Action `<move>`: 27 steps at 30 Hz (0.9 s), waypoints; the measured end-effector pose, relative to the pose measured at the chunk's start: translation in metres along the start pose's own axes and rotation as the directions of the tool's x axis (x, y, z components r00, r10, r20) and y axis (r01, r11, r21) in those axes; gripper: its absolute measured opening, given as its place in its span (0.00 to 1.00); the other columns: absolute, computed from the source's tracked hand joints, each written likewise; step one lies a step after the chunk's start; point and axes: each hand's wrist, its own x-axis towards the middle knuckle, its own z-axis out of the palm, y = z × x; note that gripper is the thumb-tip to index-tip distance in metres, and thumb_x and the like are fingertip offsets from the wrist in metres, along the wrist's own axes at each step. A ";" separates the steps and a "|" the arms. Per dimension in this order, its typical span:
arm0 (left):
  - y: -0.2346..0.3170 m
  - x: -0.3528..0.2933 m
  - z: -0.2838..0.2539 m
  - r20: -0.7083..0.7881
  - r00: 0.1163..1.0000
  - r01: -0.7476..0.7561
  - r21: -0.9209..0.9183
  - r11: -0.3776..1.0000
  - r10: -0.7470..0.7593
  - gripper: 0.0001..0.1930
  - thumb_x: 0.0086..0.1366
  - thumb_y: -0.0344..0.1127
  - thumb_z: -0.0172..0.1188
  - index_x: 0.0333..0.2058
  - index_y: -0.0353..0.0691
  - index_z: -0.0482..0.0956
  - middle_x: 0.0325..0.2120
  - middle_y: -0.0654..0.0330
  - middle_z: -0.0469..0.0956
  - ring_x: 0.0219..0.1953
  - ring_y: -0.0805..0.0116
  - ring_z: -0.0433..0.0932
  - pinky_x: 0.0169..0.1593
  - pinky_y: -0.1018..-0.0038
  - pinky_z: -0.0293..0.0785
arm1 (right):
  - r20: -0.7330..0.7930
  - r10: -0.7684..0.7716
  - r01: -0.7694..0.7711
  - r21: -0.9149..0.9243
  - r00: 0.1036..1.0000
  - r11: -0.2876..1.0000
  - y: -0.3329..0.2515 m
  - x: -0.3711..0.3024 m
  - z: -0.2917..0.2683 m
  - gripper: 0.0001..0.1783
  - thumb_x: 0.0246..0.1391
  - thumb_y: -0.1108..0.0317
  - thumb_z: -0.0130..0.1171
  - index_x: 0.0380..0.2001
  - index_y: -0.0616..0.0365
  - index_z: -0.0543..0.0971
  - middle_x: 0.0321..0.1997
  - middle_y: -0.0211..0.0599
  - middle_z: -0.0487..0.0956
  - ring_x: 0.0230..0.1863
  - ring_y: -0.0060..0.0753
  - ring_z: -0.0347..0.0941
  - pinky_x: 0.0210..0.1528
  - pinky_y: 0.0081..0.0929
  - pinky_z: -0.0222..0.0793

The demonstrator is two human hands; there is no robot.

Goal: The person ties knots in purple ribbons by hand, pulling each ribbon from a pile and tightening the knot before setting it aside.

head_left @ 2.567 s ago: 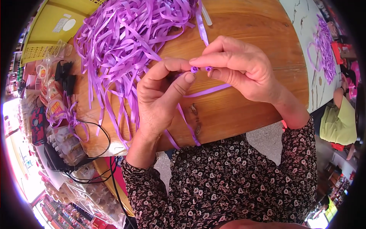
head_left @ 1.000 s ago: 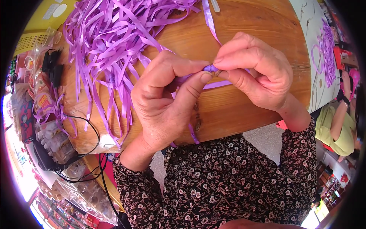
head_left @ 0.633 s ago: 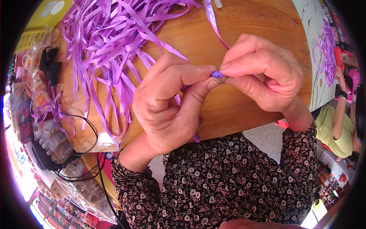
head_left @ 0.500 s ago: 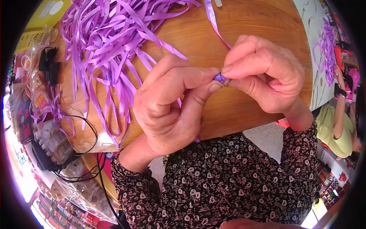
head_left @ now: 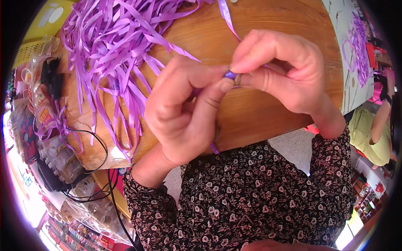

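My left hand (head_left: 184, 111) and my right hand (head_left: 284, 71) meet above the wooden table (head_left: 280, 16), thumbs and forefingers closed. Pinched between their fingertips is a small folded or knotted bit of purple ribbon (head_left: 230, 75). One ribbon strand runs from behind my right fingers up to the far edge of the view. A short purple end also hangs out below my left hand, near the table's front edge. Just left of my left hand lies a large heap of loose purple ribbons (head_left: 121, 46). My fingers hide most of the held piece.
Bagged goods (head_left: 58, 152), black cables (head_left: 94, 194) and a yellow basket (head_left: 31, 52) crowd the left side. On the right, a white marbled surface (head_left: 354, 90) bears another purple ribbon bundle (head_left: 358, 50). Beside it is a person in a yellow-green top (head_left: 368, 138).
Both hands have shifted slightly left and away from me, still pinching the ribbon. The purple end below my left hand shows more. On the right, the other person's arm has moved.
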 end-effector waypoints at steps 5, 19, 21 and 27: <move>-0.011 0.001 0.005 -0.063 0.963 0.226 -0.332 0.916 -0.261 0.06 0.56 0.22 0.60 0.35 0.34 0.78 0.27 0.67 0.68 0.28 0.81 0.64 0.33 0.85 0.59 | -0.079 0.115 -0.102 0.149 0.990 0.983 0.001 0.004 -0.003 0.15 0.43 0.81 0.63 0.39 0.63 0.78 0.33 0.36 0.77 0.33 0.22 0.74 0.34 0.17 0.69; -0.016 0.008 0.012 -0.118 0.947 0.280 -0.147 0.949 -0.298 0.14 0.63 0.25 0.52 0.48 0.32 0.73 0.38 0.60 0.73 0.38 0.74 0.71 0.45 0.79 0.68 | -0.210 -0.224 0.057 -0.595 0.952 0.802 -0.006 -0.021 -0.073 0.07 0.46 0.76 0.63 0.32 0.59 0.80 0.28 0.34 0.77 0.28 0.27 0.74 0.27 0.21 0.68; -0.015 0.004 0.009 -0.103 0.901 0.393 -0.222 0.893 -0.422 0.12 0.62 0.24 0.53 0.45 0.32 0.75 0.33 0.64 0.72 0.35 0.77 0.70 0.42 0.81 0.67 | -0.281 -0.217 -0.038 -0.687 0.935 0.725 -0.015 -0.037 -0.101 0.07 0.46 0.76 0.62 0.32 0.59 0.80 0.28 0.33 0.78 0.28 0.25 0.74 0.28 0.20 0.68; -0.020 -0.002 0.018 0.049 0.905 0.424 -0.190 0.886 -0.423 0.10 0.61 0.21 0.53 0.41 0.32 0.76 0.31 0.64 0.72 0.32 0.78 0.69 0.38 0.84 0.66 | -0.782 -0.209 -0.551 -0.576 0.587 0.604 -0.043 -0.107 -0.205 0.09 0.52 0.75 0.57 0.38 0.58 0.80 0.35 0.27 0.79 0.35 0.15 0.73 0.36 0.13 0.67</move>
